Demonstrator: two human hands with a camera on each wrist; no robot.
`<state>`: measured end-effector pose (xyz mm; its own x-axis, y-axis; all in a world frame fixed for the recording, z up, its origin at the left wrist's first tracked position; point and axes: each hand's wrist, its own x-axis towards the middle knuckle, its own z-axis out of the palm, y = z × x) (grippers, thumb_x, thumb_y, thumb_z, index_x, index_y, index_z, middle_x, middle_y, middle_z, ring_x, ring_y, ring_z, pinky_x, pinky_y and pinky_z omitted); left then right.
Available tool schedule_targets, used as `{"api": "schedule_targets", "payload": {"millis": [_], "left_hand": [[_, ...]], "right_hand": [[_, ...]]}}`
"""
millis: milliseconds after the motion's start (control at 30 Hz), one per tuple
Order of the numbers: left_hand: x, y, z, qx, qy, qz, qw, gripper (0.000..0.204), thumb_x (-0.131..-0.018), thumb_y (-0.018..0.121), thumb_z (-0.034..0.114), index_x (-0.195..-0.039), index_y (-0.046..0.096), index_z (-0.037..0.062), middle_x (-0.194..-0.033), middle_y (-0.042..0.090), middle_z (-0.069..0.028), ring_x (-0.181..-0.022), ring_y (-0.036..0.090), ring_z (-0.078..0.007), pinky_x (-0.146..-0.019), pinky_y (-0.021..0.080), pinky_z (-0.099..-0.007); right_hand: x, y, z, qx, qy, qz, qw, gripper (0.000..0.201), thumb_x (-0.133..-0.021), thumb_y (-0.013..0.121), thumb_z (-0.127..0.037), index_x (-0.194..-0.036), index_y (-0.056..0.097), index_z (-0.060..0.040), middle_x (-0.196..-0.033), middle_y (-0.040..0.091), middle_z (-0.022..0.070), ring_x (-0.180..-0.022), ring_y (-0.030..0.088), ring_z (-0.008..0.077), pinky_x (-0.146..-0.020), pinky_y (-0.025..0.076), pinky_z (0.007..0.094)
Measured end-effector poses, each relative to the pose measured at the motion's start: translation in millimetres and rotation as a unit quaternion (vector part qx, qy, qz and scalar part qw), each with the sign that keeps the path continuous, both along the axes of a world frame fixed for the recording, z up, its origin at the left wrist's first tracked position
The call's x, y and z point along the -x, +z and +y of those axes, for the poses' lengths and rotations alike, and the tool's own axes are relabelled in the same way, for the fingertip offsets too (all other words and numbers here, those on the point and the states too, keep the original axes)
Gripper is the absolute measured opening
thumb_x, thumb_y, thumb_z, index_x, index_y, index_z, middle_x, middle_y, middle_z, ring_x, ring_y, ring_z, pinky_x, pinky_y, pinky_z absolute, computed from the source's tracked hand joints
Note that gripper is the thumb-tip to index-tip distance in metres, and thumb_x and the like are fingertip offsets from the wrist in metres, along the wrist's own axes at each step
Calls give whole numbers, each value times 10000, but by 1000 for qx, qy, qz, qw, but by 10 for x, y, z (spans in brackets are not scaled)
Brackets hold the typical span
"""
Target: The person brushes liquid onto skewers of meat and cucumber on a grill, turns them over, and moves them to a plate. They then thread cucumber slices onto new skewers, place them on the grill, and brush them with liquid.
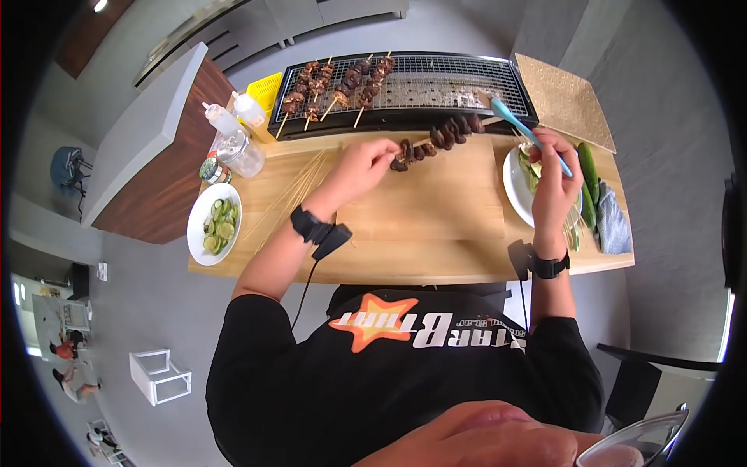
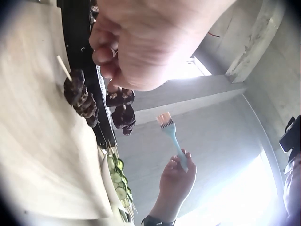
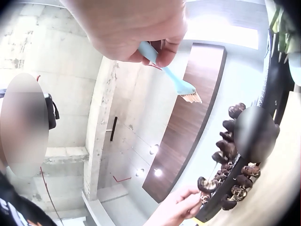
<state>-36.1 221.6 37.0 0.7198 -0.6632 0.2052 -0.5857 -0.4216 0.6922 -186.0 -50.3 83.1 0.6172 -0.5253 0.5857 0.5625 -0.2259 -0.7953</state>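
Note:
My left hand (image 1: 362, 170) pinches the near end of a skewer of dark mushrooms (image 1: 457, 132), which slants over the wooden board toward the grill. Beside it, a shorter row of skewered mushrooms (image 2: 81, 96) lies close over the board, its bare stick end showing. My right hand (image 1: 554, 183) grips a basting brush (image 1: 510, 117) by its light blue handle. The brush's pale bristles point away from me, above the grill's right front corner and apart from the mushrooms. In the right wrist view, the left fingers (image 3: 186, 202) pinch the lower end of the mushroom skewer.
Several mushroom skewers (image 1: 342, 89) lie on the left half of the grill (image 1: 443, 86). Squeeze bottles (image 1: 222, 118), a glass jar (image 1: 245, 156) and a bowl of cucumber slices (image 1: 198, 226) stand left. Right are another plate (image 1: 515, 191), whole cucumbers (image 1: 587, 175) and a grey cloth (image 1: 613, 222).

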Motion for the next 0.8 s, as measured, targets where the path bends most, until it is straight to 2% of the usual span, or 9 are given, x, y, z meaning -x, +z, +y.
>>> {"api": "schedule_targets", "payload": {"millis": [67, 233, 367, 400, 467, 567, 667, 767, 800], "left_hand": [[227, -12, 57, -40, -6, 14, 999, 176, -904, 549, 116, -1035, 646, 51, -691, 634, -89, -556, 561, -135, -512, 397, -285], [406, -257, 128, -85, 30, -61, 994, 178, -894, 575, 224, -970, 665, 90, -631, 615, -91, -537, 588, -210, -503, 422, -325], [444, -93, 131, -135, 9, -51, 989, 233, -886, 596, 313, -921, 665, 93, -621, 619, -97, -561, 614, -247, -518, 447, -353], [431, -38, 127, -139, 31, -59, 988, 242, -885, 601, 323, -925, 662, 92, -635, 627, -97, -566, 614, -249, -524, 452, -354], [321, 81, 110, -147, 75, -74, 984, 261, -882, 611, 343, -934, 657, 92, -664, 644, -97, -574, 615, -255, -534, 462, -356], [58, 250, 64, -38, 172, -107, 979, 310, -880, 618, 358, -967, 638, 61, -728, 663, -125, -635, 633, -280, -579, 485, -375], [-318, 126, 46, -48, 232, -231, 944, 321, -881, 616, 327, -990, 615, 25, -788, 665, -171, -722, 647, -327, -641, 502, -412], [-551, -31, -13, -112, 219, -208, 947, 302, -884, 594, 280, -880, 562, -20, -765, 641, -222, -751, 635, -395, -645, 508, -466], [-597, -80, -45, -111, 227, -189, 949, 246, -880, 589, 238, -924, 582, -4, -807, 652, -216, -786, 635, -387, -682, 509, -467]], "right_hand": [[52, -44, -30, -27, 2, -15, 1000, 132, -940, 529, -52, -969, 620, 38, -1023, 643, 86, -756, 548, 94, -701, 456, 230], [90, -98, 30, -15, 8, 9, 1000, 128, -943, 523, -51, -970, 615, 33, -1018, 638, 79, -757, 547, 95, -704, 455, 230], [51, -177, 62, -18, 27, 17, 999, 122, -944, 523, -49, -972, 611, 31, -1023, 637, 77, -758, 545, 95, -700, 456, 234], [51, -181, 68, -22, 29, 20, 999, 121, -943, 523, -47, -972, 612, 31, -1025, 637, 78, -759, 545, 94, -700, 455, 233], [13, -181, 75, -23, 41, 23, 999, 120, -941, 528, -47, -978, 614, 29, -1025, 635, 73, -762, 543, 91, -700, 454, 231], [-106, -162, 96, -10, 67, 41, 997, 122, -936, 541, -50, -996, 618, 22, -1016, 631, 54, -772, 540, 82, -705, 451, 222], [-349, -148, 151, 18, 96, 78, 992, 135, -928, 562, -52, -1029, 623, 13, -991, 620, 19, -794, 530, 65, -718, 441, 205], [-703, -167, 212, 29, 130, 75, 988, 129, -926, 569, -45, -1031, 623, 8, -961, 609, 2, -796, 510, 44, -691, 421, 186], [-846, -201, 201, 43, 133, 74, 987, 128, -927, 573, -55, -1029, 623, 4, -923, 603, -9, -771, 504, 38, -660, 413, 183]]}}
